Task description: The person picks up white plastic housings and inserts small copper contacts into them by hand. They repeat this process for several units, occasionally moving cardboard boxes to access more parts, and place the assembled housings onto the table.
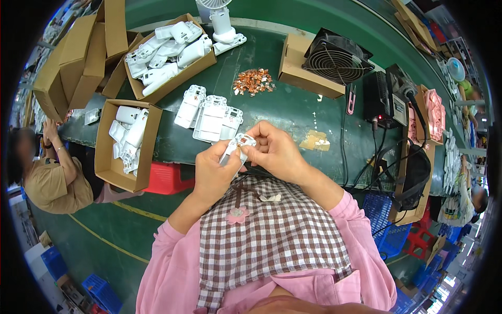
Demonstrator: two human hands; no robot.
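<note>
Scuffed green tabletop (pixel 285 111): left fingers (pixel 218 150) and right fingers (pixel 255 155) pinch a rounded plastic casing (pixel 247 139).

No words, numbers or signs could be read anywhere. The brown cardboard boxes (pixel 149 149), the white plastic cases (pixel 212 118), the black square fan (pixel 337 58) and the black power box (pixel 376 99) had no letters clear enough to make out. Far back, near the round edge of the view, it was all too small and blurry to tell.
</note>
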